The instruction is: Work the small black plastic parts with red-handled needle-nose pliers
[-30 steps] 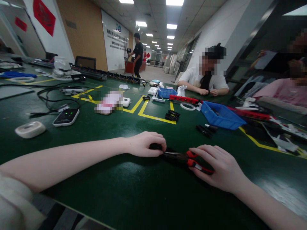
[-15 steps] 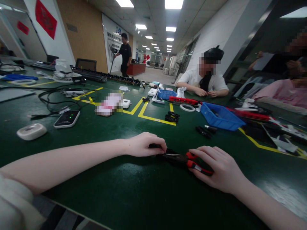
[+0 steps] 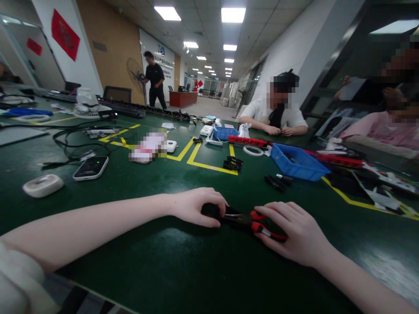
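Observation:
Red-and-black pliers (image 3: 258,224) lie low over the green table, jaws pointing left and handles apart. My right hand (image 3: 296,231) is closed on them, with fingers over the upper handle and the thumb along the lower one. At the jaw end, my left hand (image 3: 198,207) curls its fingers and thumb round a small black part (image 3: 211,210), whose shape is mostly hidden by the hand and the dark background. Whether the jaws grip that part I cannot tell. Beyond the pliers lie loose black pieces (image 3: 278,182), and more black pieces (image 3: 233,163) by the yellow tape.
A blue bin (image 3: 299,168) stands right of centre, near a white ring (image 3: 253,151). To the left are a phone (image 3: 149,147), a white-edged device (image 3: 91,168), a white oval case (image 3: 43,185) and black cables (image 3: 65,141). Across the table sits a person (image 3: 275,109).
My left thumb has dropped away from the fingers, widening the gap in which the black part shows. The pliers and right hand hardly shift. A standing person in the background has moved left.

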Demonstrator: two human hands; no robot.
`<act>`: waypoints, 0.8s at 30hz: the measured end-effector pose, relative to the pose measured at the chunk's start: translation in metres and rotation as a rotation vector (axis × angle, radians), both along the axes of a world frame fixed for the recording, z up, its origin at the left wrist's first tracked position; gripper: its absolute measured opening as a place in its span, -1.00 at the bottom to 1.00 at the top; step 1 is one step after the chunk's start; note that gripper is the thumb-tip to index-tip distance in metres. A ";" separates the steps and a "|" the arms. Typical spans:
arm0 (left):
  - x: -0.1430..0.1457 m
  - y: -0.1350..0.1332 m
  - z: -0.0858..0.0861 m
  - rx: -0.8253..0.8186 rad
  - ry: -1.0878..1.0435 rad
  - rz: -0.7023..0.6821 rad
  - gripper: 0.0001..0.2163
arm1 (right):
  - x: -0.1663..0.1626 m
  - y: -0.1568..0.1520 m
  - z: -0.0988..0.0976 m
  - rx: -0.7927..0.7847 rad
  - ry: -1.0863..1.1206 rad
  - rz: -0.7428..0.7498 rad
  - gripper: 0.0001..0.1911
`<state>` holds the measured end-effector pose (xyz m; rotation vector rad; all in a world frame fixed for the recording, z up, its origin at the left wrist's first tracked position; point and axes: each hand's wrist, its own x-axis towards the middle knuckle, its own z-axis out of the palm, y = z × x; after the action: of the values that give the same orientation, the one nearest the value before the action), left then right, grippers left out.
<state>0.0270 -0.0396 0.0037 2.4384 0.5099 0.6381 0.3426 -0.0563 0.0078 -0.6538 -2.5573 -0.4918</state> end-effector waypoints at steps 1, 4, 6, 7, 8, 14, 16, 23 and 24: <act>0.000 0.000 0.000 0.012 0.003 -0.007 -0.83 | 0.000 0.000 0.000 0.010 -0.001 0.001 -0.62; 0.000 0.001 -0.002 0.022 0.012 -0.005 -0.86 | 0.000 0.001 0.000 0.031 -0.004 0.002 -0.62; 0.000 0.002 -0.003 0.026 0.003 -0.005 -0.88 | 0.000 0.001 -0.001 0.048 -0.006 0.000 -0.62; 0.000 0.002 -0.003 0.027 -0.004 -0.006 -0.88 | 0.000 0.001 -0.001 0.058 -0.007 -0.002 -0.62; 0.000 0.002 -0.004 0.027 -0.011 -0.008 -0.89 | 0.000 0.001 -0.001 0.068 -0.006 -0.003 -0.62; 0.000 0.003 -0.006 0.026 -0.023 -0.004 -0.90 | 0.001 0.001 -0.002 0.088 0.012 -0.001 -0.61; 0.000 0.004 -0.007 0.032 -0.015 -0.008 -0.90 | 0.000 0.001 -0.002 0.091 0.020 -0.001 -0.61; 0.001 0.003 -0.006 -0.012 -0.005 0.044 -0.85 | 0.001 0.002 -0.001 0.051 0.065 -0.025 -0.59; 0.001 0.003 -0.005 -0.028 0.000 0.060 -0.83 | 0.002 0.002 -0.001 0.040 0.071 -0.033 -0.59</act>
<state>0.0277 -0.0368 -0.0017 2.4051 0.5900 0.6514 0.3443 -0.0543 0.0070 -0.6883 -2.4673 -0.5204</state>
